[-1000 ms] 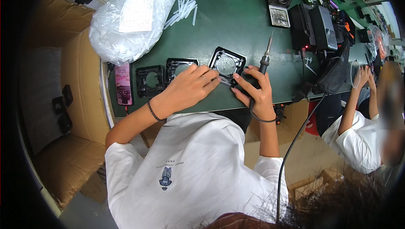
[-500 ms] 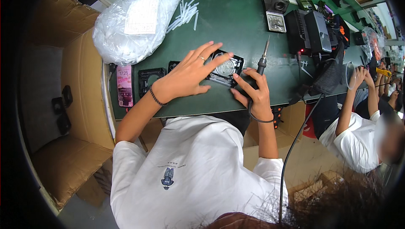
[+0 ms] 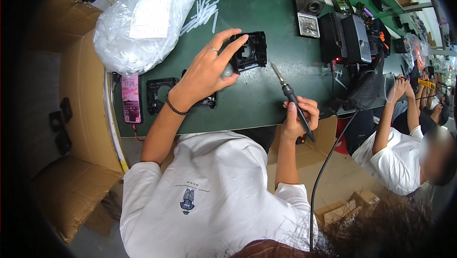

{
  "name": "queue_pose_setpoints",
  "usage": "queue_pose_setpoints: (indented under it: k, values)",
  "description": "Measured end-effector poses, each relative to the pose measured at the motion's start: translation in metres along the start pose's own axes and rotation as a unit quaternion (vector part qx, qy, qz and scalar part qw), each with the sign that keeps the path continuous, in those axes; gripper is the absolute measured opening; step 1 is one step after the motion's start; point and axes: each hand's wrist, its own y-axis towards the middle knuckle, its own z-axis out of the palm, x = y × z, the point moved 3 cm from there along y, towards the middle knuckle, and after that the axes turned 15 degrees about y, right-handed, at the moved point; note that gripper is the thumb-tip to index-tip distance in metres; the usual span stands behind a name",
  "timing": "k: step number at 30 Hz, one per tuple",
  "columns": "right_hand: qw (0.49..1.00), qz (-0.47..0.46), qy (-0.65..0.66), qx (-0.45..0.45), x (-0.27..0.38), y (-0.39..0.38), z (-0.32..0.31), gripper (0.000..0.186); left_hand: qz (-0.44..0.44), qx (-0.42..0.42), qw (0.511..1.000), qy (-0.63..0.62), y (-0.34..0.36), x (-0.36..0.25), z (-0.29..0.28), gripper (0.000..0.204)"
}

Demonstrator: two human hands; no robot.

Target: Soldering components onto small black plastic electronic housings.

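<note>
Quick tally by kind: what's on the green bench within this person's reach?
Black fan frames: 3 (one in left hand at, two flat at and)
Soldering iron: 1, in right hand
Phone: 1
Clear plastic bag: 1
Total: 6

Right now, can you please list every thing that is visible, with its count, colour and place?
fan frame: one, black, lifted over the bench in the left hand
soldering iron: one, black handle, in the right hand, tip up
other fan frames: at least two, black, on the bench by the left wrist
phone: one, pink, at the bench's left edge
plastic bag: one, clear white, far left of the bench
thin tubes: a loose heap, white, beside the bag
soldering station: black boxes, far right
bench: one, green
cardboard boxes: brown, on the floor at left
co-worker: one, white shirt, at right
left hand: grip on the fan frame
right hand: grip on the iron
</note>
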Motion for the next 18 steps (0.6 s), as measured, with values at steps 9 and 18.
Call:
queue_pose_setpoints:
  k: [9,18]
  values:
    - [0.991,0.011,-0.118,0.066,0.0004,0.0008,-0.0016,0.023,0.011,-0.013,1.000,0.006,-0.0042,0.0024,0.0051,0.091]
    - [0.981,-0.009,-0.144,0.132,0.0038,0.0051,0.0029,0.019,0.013,-0.014,1.000,0.019,-0.0046,0.0022,0.0063,0.094]
